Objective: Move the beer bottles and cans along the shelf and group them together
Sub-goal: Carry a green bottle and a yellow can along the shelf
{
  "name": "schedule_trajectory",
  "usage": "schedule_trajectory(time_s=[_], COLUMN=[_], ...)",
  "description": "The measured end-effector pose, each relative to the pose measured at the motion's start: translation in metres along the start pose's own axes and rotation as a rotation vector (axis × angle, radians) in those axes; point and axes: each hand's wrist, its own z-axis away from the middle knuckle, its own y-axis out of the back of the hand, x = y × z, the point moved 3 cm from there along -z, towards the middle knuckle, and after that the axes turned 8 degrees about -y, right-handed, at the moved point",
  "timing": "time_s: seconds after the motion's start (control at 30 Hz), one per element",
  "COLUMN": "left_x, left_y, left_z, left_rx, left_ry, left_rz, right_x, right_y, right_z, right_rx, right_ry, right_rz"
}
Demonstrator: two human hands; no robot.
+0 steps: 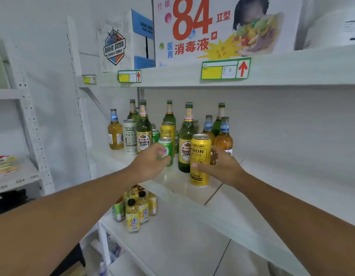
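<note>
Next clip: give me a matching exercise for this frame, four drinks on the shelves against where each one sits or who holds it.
Things:
1. green can
2. yellow can
3. silver can
4. small yellow bottles

Places:
A. lower shelf
B. in the right hand
C. in the left hand
D. left part of the group, untouched

Pairs: 1-C, 2-B, 3-D, 4-A

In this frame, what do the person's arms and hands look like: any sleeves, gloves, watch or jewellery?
Both forearms are bare as far as the picture shows, with no sleeve edge in view. The left hand and the right hand are ungloved. No watch, bracelet or band shows on either wrist, and no ring shows on the visible fingers. No markings can be made out on the arms.
</note>
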Motion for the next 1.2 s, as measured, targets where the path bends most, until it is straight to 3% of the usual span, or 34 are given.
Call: schedule_trajectory(time_s=[0.17,0.47,0.63,0.8,1.0,1.2], left_x=[-0.002,0.004,-0.002,-0.008,0.014,0.079], left_y=[-0.01,-0.063,-0.08,-0.079,-0.093,-0.135], left_z=[-0.046,-0.091,-0.099,-0.097,-0.087,-0.082], left_rx=[0.029,0.058,0.061,0.113,0.037,-0.105], left_ry=[-0.038,-0.028,0.028,-0.071,-0.138,-0.211], left_rz=[0.126,0.398,0.311,0.265,0.331,0.473], right_x=[-0.002,0.022,0.038,0.048,0.062,0.094], right_y=[-0.017,0.018,0.049,0.074,0.112,0.158], right_z=[-0.019,-0.008,0.01,0.029,0.052,0.095], right_rx=[0.123,0.247,0.31,0.332,0.417,0.527], right_ry=[-0.055,-0.07,-0.129,-0.159,-0.207,-0.283], right_rz=[-0.12,-0.005,-0.007,-0.041,-0.123,-0.107])
